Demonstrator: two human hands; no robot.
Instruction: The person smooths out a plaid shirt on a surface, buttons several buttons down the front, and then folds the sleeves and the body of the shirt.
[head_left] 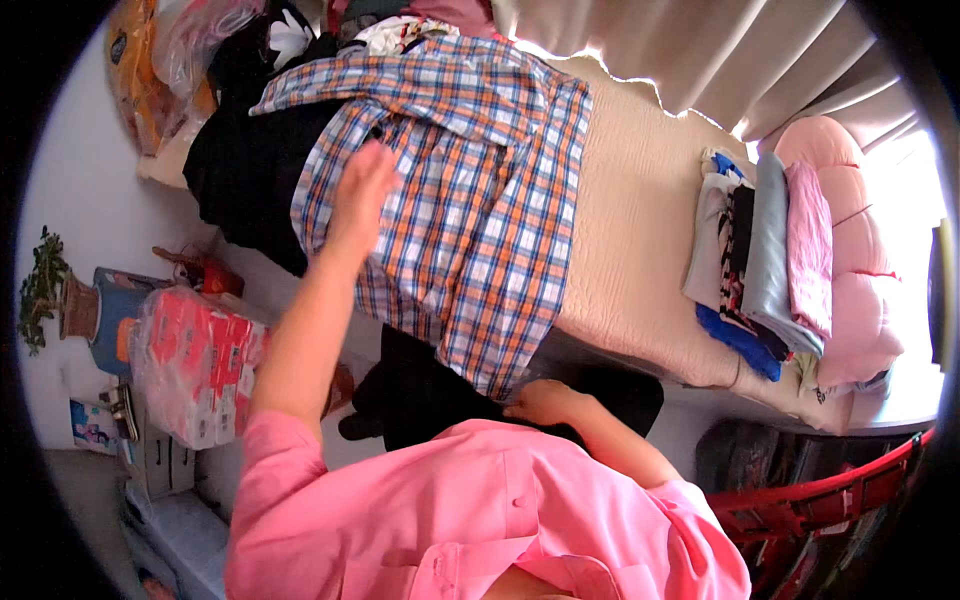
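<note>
A plaid shirt (450, 220) in blue, orange and white lies spread over the bed, its near end hanging past the edge. Over its left part is my left hand (366, 185), smeared by motion, so its fingers cannot be read. Low in the middle, my right hand (552, 403) is closed at the shirt's hanging lower end, with the fingertips against the cloth. Black clothing (245, 180) lies beside and partly under the shirt on the left.
Folded clothes (765, 250) stand in a row on the beige bed cover (630, 220), next to a pink cushion (850, 260). Plastic-wrapped red and white packs (200, 365) and a potted plant (75, 305) are at left. A red rail (830, 490) is at lower right.
</note>
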